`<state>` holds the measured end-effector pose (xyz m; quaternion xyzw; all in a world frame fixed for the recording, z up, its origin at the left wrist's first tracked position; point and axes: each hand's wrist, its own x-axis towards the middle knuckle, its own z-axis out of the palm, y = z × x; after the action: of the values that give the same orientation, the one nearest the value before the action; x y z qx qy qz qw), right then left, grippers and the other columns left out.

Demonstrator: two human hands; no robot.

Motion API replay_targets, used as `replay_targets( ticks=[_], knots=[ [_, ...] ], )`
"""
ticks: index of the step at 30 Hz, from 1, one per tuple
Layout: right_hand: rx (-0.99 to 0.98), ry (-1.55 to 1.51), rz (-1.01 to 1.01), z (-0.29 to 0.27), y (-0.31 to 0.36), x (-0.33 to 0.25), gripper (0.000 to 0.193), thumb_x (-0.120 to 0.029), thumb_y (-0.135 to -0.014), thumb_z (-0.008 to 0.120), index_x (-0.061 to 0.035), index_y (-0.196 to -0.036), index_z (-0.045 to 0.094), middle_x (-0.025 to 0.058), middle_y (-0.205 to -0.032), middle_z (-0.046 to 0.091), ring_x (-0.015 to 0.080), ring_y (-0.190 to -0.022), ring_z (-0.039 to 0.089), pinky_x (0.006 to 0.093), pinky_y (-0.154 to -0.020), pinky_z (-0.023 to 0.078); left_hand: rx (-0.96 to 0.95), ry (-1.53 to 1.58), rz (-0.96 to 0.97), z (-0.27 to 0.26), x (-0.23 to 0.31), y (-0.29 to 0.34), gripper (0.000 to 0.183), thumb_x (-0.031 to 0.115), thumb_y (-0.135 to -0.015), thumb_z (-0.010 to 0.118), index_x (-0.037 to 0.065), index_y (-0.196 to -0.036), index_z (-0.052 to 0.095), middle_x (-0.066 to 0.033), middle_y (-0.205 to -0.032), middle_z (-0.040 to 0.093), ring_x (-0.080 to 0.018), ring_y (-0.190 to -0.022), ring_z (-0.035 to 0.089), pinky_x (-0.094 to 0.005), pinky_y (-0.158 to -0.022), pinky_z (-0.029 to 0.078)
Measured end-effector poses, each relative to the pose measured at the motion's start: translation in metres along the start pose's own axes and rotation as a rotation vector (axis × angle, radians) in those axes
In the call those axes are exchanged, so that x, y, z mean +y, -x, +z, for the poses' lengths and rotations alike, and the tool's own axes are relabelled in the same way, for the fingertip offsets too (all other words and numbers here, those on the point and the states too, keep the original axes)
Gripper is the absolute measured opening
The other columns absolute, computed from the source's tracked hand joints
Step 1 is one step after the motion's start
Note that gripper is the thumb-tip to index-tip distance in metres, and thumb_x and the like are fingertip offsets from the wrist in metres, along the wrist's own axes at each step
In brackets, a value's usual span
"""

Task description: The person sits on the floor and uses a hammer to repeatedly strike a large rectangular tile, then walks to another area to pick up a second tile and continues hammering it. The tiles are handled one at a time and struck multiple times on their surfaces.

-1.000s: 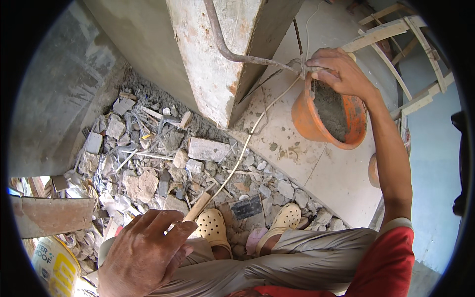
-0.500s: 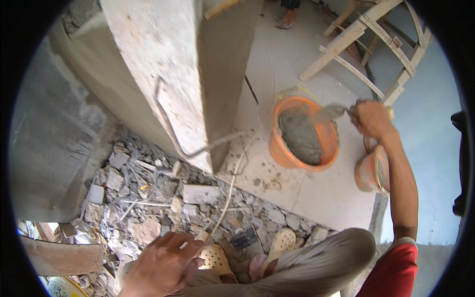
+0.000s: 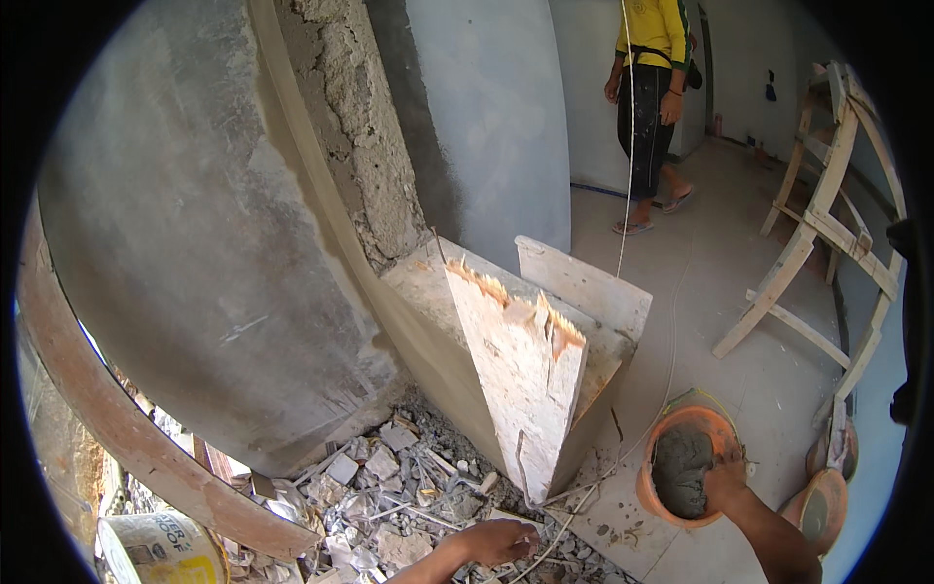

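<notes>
My right hand reaches over the right rim of an orange bucket, its fingers curled down at the wet grey mortar. The trowel it gripped a moment earlier is hidden by the hand and the bucket. Above the rubble, my left hand hangs with fingers curled together; whatever they may hold is too small to make out. Close to it runs a pale cable, and a bent metal rod stands against a splintered white board.
A low plastered wall runs beside the rubble. A second bucket stands at the right, below a wooden trestle. Farther back, a person in a yellow shirt stands on the tiles. A white pail lies at lower left.
My view has lifted and swung left, bringing the wall and person into sight. My right hand has gone from beside the bucket, trowel showing, down into it. My left hand stays low over the rubble.
</notes>
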<state>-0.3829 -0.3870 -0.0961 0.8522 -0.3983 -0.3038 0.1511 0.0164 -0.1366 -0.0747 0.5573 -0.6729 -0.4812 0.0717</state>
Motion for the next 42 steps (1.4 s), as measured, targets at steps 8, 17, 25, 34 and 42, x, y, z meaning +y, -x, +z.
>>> replay_targets(
  ticks=[8,17,25,34,42],
  knots=[
    [0.136,-0.757,-0.209,-0.084,0.116,0.048,0.041,-0.029,-0.085,0.065,-0.006,-0.119,0.067,0.0188,-0.111,0.065,0.0363,-0.106,0.06,0.0462,-0.091,0.051,0.181,0.091,-0.193,0.052,-0.004,0.037,0.03,0.032,-0.097,0.051,0.009,-0.109,0.066,-0.0174,-0.108,0.068,-0.0388,-0.104,0.064,-0.0465,-0.089,0.051],
    [-0.254,-1.082,-0.012,-0.044,0.356,0.017,0.044,-0.041,-0.096,0.059,-0.0065,-0.123,0.063,0.0246,-0.115,0.067,0.0377,-0.1,0.067,0.0437,-0.09,0.054,0.528,0.215,-0.439,0.061,0.126,0.225,0.043,0.034,-0.09,0.065,0.005,-0.12,0.064,-0.0196,-0.121,0.065,-0.036,-0.114,0.061,-0.0432,-0.098,0.048],
    [-0.925,-1.53,0.148,-0.171,0.428,-0.009,0.045,-0.039,-0.099,0.056,-0.0061,-0.129,0.058,0.0203,-0.118,0.066,0.035,-0.1,0.067,0.0462,-0.087,0.055,0.411,0.539,-0.417,0.102,0.217,0.354,0.065,0.046,-0.102,0.048,-0.006,-0.14,0.045,-0.025,-0.143,0.05,-0.0388,-0.129,0.05,-0.0414,-0.113,0.037],
    [-0.891,-1.654,0.204,-0.261,0.35,0.046,0.053,-0.039,-0.098,0.056,-0.0025,-0.136,0.049,0.0212,-0.12,0.062,0.0364,-0.101,0.068,0.0457,-0.082,0.055,0.783,1.816,-0.558,-0.005,0.325,0.376,0.036,0.03,-0.104,0.045,0.006,-0.129,0.056,-0.0158,-0.117,0.066,-0.0321,-0.113,0.063,-0.0454,-0.097,0.051],
    [-0.907,-1.623,-0.009,-0.237,0.296,0.073,0.055,-0.034,-0.099,0.056,0.0,-0.14,0.042,0.0205,-0.124,0.06,0.0356,-0.099,0.069,0.0453,-0.079,0.057,1.221,2.448,-0.317,0.099,0.341,0.376,0.031,0.023,-0.106,0.043,0.003,-0.128,0.049,-0.0204,-0.128,0.058,-0.0378,-0.108,0.064,-0.0475,-0.092,0.057]
  ],
)
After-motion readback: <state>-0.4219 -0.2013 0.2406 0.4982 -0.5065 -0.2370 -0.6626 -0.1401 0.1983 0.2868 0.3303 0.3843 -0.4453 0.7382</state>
